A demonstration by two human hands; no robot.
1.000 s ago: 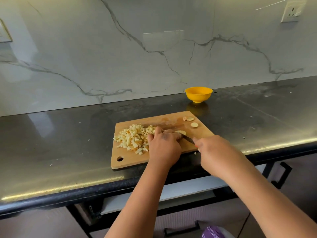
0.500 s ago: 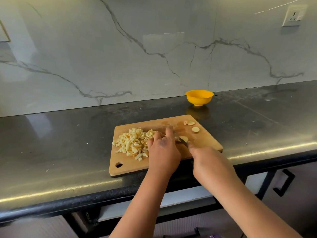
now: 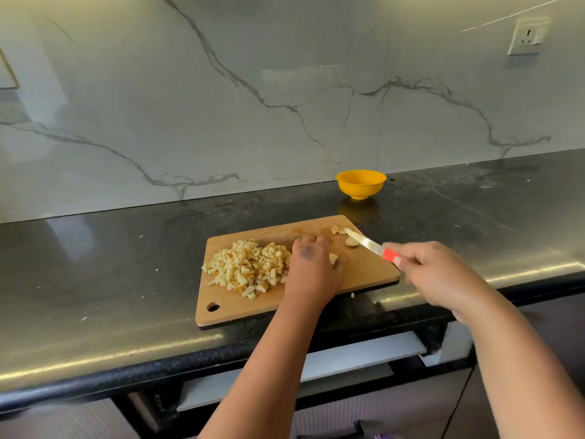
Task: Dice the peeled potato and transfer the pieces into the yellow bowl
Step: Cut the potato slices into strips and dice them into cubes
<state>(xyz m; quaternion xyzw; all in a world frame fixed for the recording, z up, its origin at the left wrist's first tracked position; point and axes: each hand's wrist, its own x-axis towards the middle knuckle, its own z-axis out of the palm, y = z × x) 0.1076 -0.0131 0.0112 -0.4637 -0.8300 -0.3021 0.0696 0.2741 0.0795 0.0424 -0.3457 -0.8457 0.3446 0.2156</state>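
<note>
- Change: the right hand (image 3: 433,274) has swung the knife (image 3: 364,243) away from the left hand (image 3: 311,264); its tip now reaches the slices (image 3: 346,236) at the board's far right corner, where half a second ago it lay close beside the left fingers.
- Right hand: over the bench's front edge, curled round the red handle, blade slanting away and leftward.
- Left hand: palm down at mid-board, fingers bent over a pale potato piece (image 3: 334,258) that shows at its right side; how firmly it grips cannot be told.
- Board (image 3: 228,307): lies near the bench's front edge, hanging hole at its near left corner.
- Dice (image 3: 250,269): a loose heap on the board's left half, touching the left hand.
- Slices: a few uncut, at the far right corner, well apart from the heap.
- Bowl (image 3: 361,184): stands beyond the board's far right corner, near the wall.
- Handling (judged): cut potato is firm, light and wet, hence slippery; slices are best pinned flat by fingertips, while the dice are better scooped between blade and palm than pinched.
</note>
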